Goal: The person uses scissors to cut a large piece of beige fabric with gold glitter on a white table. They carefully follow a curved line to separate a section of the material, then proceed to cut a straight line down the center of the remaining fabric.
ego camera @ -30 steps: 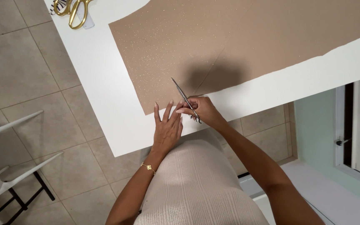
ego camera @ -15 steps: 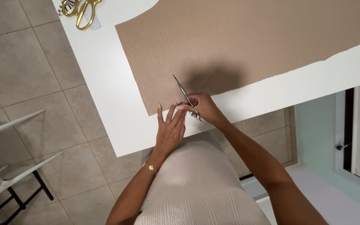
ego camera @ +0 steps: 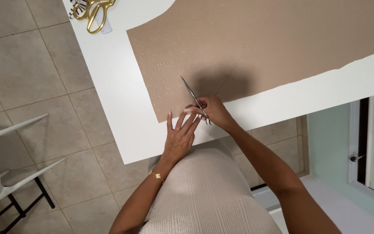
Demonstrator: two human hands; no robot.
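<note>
Tweezers, slim and silver, are pinched between the thumb and fingertips of the right hand, just above the near edge of the tan glittery sheet. Their pointed tip is aimed toward 11 o'clock and hangs over the sheet; whether the tip touches the surface cannot be told. The left hand is laid flat at 7 o'clock from the right hand, its fingers spread, its fingertips resting at the sheet's lower edge and just beside the right hand's fingers. A thin gold bracelet is worn on the left wrist. The sheet is spread over a white table, whose bare strip is seen along the near side. Gold-handled scissors are lying at the table's far left corner, toward 10 o'clock and well apart from both hands. A white chair is seen on the tiled floor at 8 o'clock.
</note>
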